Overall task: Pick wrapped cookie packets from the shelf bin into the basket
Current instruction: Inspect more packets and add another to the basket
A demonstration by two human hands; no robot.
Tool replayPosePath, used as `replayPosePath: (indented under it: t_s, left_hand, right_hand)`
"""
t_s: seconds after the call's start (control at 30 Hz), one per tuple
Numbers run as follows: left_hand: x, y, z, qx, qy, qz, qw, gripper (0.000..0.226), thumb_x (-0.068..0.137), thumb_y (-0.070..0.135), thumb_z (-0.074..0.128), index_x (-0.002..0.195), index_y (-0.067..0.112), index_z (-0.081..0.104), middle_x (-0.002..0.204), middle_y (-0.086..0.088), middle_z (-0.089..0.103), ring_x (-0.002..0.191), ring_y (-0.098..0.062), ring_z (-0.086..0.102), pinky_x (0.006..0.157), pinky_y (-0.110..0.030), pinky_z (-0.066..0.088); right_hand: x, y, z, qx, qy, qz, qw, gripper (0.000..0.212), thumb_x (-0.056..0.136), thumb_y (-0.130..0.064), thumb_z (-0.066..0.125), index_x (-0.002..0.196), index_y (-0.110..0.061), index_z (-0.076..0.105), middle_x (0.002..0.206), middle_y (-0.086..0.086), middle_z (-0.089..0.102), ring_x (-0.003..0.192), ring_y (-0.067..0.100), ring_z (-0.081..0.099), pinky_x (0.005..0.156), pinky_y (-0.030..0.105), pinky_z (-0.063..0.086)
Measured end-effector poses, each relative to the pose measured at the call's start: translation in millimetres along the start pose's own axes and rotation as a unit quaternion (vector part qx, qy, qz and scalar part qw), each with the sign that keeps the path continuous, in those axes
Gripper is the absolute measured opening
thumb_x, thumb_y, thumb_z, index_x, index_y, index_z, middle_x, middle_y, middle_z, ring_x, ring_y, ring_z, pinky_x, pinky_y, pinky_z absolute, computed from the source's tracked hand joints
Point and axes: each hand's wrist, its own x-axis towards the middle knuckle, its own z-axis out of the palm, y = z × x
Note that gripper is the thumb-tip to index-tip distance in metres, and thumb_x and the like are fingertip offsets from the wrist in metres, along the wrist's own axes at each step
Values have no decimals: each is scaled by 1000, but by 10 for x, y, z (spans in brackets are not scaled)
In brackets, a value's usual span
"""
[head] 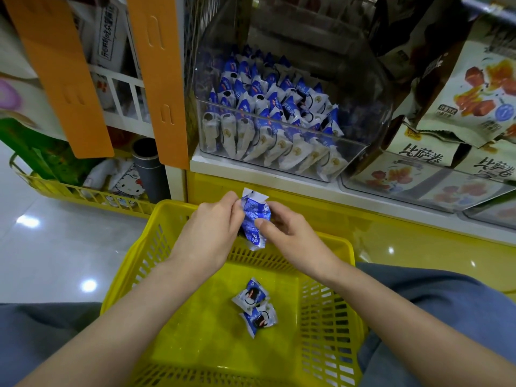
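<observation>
Head view: my left hand (215, 227) and right hand (282, 227) both pinch one blue packet (255, 219). Beneath them waits the basket (156, 236); I'd release low, beside the two packets (254, 307) there.

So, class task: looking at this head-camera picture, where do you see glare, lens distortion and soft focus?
Head view: bright ceiling-light glare spots on the glossy floor and the yellow shelf base; reflections wash over the clear bin; wide-angle bending tilts the orange uprights at the edges; the packet held by left hand and right hand looks slightly soft.
</observation>
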Motion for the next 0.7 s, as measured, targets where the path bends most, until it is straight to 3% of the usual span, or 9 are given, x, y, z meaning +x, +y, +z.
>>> replayPosePath:
  t_s: [0.1, 0.17, 0.23, 0.33, 0.4, 0.5, 0.6, 0.7]
  left_hand:
    - [-3, 59, 10, -146, -51, -55, 986, 26, 96, 38, 35, 89, 21, 54, 74, 3, 60, 71, -12, 58, 66, -34, 47]
    - [-25, 129, 39, -263, -105, -99, 954, 33, 90, 51, 38, 97, 26, 59, 97, 1, 65, 95, -13, 60, 90, -39, 48]
    - [-37, 179, 86, -316, -120, -122, 933, 34, 86, 55, 47, 100, 27, 61, 105, -1, 66, 103, -16, 59, 97, -44, 44]
    - [-11, 193, 105, -358, -81, -141, 919, 16, 94, 29, 48, 100, 19, 58, 98, -8, 66, 92, -24, 62, 91, -50, 48]
    - [18, 163, 102, -376, -52, -149, 913, 17, 97, 21, 41, 95, 20, 57, 95, -13, 66, 83, -23, 64, 82, -43, 54]
    - [58, 124, 65, -413, -13, -165, 896, 20, 99, 20, 37, 92, 21, 55, 94, -8, 66, 76, -9, 66, 64, -21, 56]
    - [96, 96, 20, -436, 8, -180, 882, 24, 100, 22, 35, 90, 17, 56, 88, -5, 68, 75, -10, 67, 58, -18, 54]
    - [118, 97, -51, -417, 19, -177, 891, 31, 100, 25, 36, 85, 18, 62, 73, 5, 71, 67, -4, 66, 57, -17, 52]
  right_hand:
    - [24, 24, -15, 61, 44, 18, 997, 22, 89, -16, 59, 106, -27, 52, 103, -11, 61, 91, 7, 64, 78, 22, 53]
    - [37, 53, -38, -11, 102, 10, 995, 30, 82, -23, 67, 107, -28, 50, 108, -10, 58, 94, 9, 60, 79, 24, 52]
    - [41, 75, -39, -117, 146, -16, 982, 44, 76, -26, 72, 112, -25, 47, 111, -8, 53, 91, -3, 53, 77, 15, 46]
    - [26, 79, -6, -178, 145, -47, 972, 62, 68, -33, 76, 119, -22, 44, 111, -10, 48, 94, -7, 46, 81, 12, 42]
    - [20, 49, -12, -153, 123, -31, 980, 65, 67, -41, 74, 121, -24, 44, 113, -13, 50, 104, -2, 47, 86, 13, 41]
    - [29, -7, -64, -95, 103, -11, 990, 37, 81, -26, 68, 115, -22, 53, 107, -13, 60, 99, 0, 56, 82, 10, 42]
    - [37, -49, -133, -46, 76, 12, 996, 22, 84, -13, 65, 106, -14, 63, 101, -1, 67, 89, 8, 61, 82, 22, 48]
    - [18, -122, -164, 33, 48, 34, 998, 21, 82, -4, 65, 102, -9, 63, 99, 8, 68, 76, 5, 63, 70, 15, 51]
